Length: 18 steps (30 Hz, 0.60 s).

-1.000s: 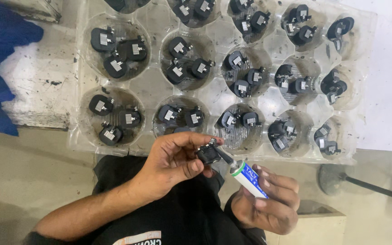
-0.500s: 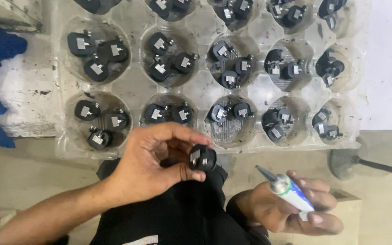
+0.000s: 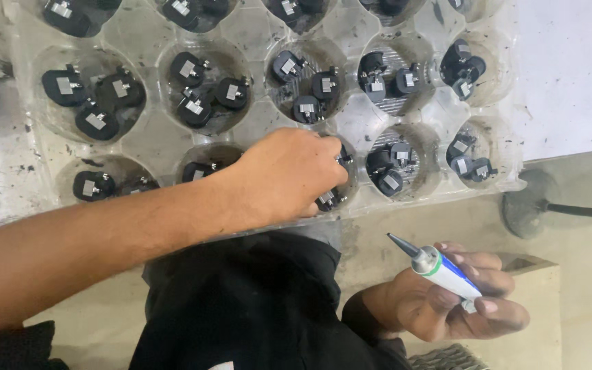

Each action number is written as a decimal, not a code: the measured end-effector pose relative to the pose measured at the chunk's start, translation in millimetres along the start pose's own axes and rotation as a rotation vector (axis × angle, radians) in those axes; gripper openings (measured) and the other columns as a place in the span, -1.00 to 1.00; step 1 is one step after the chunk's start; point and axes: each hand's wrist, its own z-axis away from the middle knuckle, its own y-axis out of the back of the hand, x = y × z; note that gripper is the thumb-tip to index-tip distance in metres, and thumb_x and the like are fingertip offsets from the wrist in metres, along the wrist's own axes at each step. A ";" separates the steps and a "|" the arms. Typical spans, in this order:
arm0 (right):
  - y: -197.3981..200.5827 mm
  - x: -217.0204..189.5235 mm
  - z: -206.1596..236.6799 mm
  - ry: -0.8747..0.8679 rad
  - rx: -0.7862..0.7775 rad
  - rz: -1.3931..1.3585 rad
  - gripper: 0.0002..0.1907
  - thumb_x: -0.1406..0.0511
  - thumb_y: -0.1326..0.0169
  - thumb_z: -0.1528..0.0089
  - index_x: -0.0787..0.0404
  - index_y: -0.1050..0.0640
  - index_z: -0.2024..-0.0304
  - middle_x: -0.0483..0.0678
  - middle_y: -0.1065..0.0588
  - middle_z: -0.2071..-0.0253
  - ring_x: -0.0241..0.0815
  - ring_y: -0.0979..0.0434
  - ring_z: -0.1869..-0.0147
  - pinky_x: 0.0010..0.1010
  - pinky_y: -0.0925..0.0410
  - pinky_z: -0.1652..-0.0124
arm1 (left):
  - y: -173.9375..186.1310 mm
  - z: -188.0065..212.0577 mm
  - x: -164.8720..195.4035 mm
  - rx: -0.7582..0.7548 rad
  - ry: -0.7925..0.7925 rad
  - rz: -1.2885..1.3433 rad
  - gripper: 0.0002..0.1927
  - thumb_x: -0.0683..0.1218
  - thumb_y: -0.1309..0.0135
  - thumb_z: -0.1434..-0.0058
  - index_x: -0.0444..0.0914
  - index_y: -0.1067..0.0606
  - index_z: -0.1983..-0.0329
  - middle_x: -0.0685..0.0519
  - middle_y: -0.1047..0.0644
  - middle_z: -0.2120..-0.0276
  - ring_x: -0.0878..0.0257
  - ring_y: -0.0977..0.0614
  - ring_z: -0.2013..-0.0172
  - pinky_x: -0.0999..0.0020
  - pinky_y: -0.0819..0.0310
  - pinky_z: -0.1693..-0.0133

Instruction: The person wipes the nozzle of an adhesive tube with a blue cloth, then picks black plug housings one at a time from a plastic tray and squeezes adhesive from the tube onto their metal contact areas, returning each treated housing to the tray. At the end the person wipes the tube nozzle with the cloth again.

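Even, soft overhead light, faint glare on the clear plastic tray (image 3: 255,130), edges slightly blurred.

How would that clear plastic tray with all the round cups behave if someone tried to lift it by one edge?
The clear tray looks thin and see-through, so it would probably flex or sag rather than stay stiff. Its cups each hold several small black parts, so it is likely heavier than it appears. Those parts lie loose, so tilting may make them slide or spill.

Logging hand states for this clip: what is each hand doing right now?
Left hand: reaching into a cup of the clear tray, over small black parts; grip cannot be told.
Right hand: closed on a white and blue tube.
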 end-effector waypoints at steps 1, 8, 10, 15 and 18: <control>32.4 -1.6 -26.2 -0.008 -0.016 0.008 -0.61 0.24 -0.27 -0.36 0.07 -0.28 0.01 -0.05 -0.35 0.21 -0.19 -0.42 0.22 -0.47 -0.44 0.29 | -12.8 -32.0 30.3 -0.052 0.015 -0.004 -0.71 -0.06 -0.38 0.20 -0.20 -0.59 0.39 -0.09 -0.52 0.29 -0.11 -0.61 0.24 -0.02 -0.54 0.24; 164.6 -16.4 -108.9 0.000 0.165 0.011 -0.68 0.29 -0.18 -0.35 0.15 -0.32 -0.02 -0.08 -0.33 0.17 -0.29 -0.39 0.21 -0.63 -0.30 0.15 | -17.1 -98.2 162.5 0.160 0.075 -0.020 -0.79 -0.13 -0.31 0.07 -0.18 -0.58 0.34 -0.09 -0.53 0.27 -0.08 -0.63 0.25 0.02 -0.53 0.31; 169.1 -10.1 -111.7 0.020 0.216 -0.003 -0.70 0.33 -0.15 -0.35 0.22 -0.34 -0.04 -0.08 -0.33 0.10 -0.31 -0.40 0.14 -0.62 -0.31 0.08 | -8.1 -104.9 170.6 0.252 0.147 0.086 -0.65 -0.06 -0.33 0.08 -0.24 -0.57 0.22 -0.13 -0.55 0.33 -0.13 -0.63 0.34 -0.03 -0.50 0.36; 141.9 60.0 -121.0 0.006 0.224 -0.019 -0.71 0.34 -0.10 -0.30 0.31 -0.37 -0.01 -0.09 -0.33 0.10 -0.27 -0.47 0.04 -0.62 -0.35 0.15 | -16.4 -184.8 101.2 0.076 0.317 -0.132 -0.77 -0.09 -0.25 -0.01 -0.20 -0.54 0.26 -0.02 -0.62 0.45 -0.01 -0.69 0.36 0.04 -0.53 0.35; 130.0 105.7 -138.7 -0.044 0.140 -0.069 -0.70 0.32 -0.11 -0.38 0.25 -0.34 -0.08 -0.04 -0.35 0.15 -0.24 -0.49 0.22 -0.58 -0.37 0.24 | -47.3 -248.0 77.9 0.110 0.301 -0.218 -0.70 -0.15 -0.24 0.05 -0.23 -0.53 0.20 0.01 -0.63 0.48 0.06 -0.71 0.37 0.11 -0.56 0.40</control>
